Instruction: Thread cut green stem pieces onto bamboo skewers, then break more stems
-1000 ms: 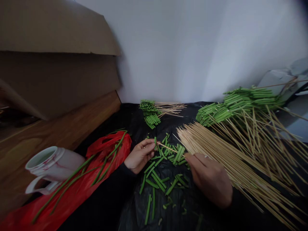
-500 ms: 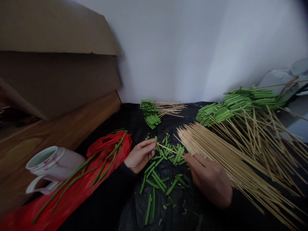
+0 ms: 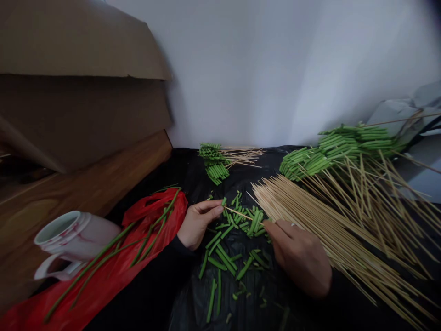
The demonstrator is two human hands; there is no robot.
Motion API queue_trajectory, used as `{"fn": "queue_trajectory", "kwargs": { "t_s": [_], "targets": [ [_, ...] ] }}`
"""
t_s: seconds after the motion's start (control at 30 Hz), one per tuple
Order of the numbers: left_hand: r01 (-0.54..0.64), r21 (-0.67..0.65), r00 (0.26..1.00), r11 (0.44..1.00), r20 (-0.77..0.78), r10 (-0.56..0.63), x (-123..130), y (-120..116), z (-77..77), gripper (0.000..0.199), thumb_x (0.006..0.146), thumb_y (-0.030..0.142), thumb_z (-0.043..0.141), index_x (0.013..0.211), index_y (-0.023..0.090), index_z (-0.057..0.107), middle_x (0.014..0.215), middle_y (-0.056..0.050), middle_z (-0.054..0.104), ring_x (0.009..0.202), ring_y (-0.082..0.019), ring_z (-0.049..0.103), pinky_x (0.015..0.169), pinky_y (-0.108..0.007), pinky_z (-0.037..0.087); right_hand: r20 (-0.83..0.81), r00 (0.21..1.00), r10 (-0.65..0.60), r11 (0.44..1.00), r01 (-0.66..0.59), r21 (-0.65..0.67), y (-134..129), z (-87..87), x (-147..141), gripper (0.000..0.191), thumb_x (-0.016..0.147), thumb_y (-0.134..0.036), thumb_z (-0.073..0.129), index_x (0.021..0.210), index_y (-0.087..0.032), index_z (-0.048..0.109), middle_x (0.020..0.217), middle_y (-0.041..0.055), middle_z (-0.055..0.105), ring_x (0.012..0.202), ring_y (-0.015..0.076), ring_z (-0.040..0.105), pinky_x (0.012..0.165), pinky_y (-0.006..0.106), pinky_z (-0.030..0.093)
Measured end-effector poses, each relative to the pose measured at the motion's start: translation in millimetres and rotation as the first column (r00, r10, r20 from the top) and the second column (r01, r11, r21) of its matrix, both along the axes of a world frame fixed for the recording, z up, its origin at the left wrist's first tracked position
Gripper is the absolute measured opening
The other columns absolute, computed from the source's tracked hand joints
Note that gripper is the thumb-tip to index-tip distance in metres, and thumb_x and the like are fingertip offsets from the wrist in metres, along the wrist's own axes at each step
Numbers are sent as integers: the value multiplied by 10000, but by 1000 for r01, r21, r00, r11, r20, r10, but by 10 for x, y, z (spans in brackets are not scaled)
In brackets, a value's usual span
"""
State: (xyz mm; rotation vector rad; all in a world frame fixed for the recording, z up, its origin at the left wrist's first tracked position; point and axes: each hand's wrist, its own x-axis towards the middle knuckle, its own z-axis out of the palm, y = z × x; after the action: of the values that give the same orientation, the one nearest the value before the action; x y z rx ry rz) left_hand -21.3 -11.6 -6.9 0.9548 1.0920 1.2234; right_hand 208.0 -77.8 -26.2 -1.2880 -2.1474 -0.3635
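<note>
Green stem piece (image 3: 223,201) and wooden skewer (image 3: 241,212) meet above the black sheet (image 3: 193,299)

The left hand (image 3: 200,223) pinches the green stem piece narrowly between thumb and fingertips, right at the skewer's far end. The right hand (image 3: 301,257) (it wears a ring) has its fingers closed on the same skewer, nearer its other end. I cannot tell whether the aligned pieces by those fingers are threaded on. Both things are over the sheet's middle, above loose cut pieces (image 3: 225,257). A small skewered bundle (image 3: 215,163) lies by the sheet's back edge, a larger green pile (image 3: 339,147) towards its back right corner, with bare skewers (image 3: 310,216) fanned down the right side. At the left edge, a red bag (image 3: 138,253) carries long stems (image 3: 151,234) beside a white mug (image 3: 79,234)
</note>
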Motion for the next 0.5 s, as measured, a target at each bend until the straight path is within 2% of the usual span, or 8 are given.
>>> {"fn": "queue_trajectory", "kwargs": {
  "t_s": [0.33, 0.5],
  "targets": [
    [6, 62, 990, 998, -138, 3, -3, 0, -76, 225, 583, 247, 840, 791, 194, 773, 827, -33, 754, 746, -120, 634, 731, -218, 480, -26, 999, 25, 1000, -25, 3, -13, -36, -42, 244, 901, -115, 416, 972, -169, 643, 693, 7, 558, 582, 137, 488, 560, 306, 286],
    [12, -1, 998, 1000, -56, -12, 12, -12, -39, 252, 569, 243, 851, 798, 180, 769, 828, -33, 744, 716, -106, 621, 688, -205, 480, -51, 998, 24, 999, -25, -20, -11, -24, -43, 238, 899, -122, 419, 972, -168, 642, 703, 13, 570, 615, 134, 520, 570, 289, 324]
  ]
}}
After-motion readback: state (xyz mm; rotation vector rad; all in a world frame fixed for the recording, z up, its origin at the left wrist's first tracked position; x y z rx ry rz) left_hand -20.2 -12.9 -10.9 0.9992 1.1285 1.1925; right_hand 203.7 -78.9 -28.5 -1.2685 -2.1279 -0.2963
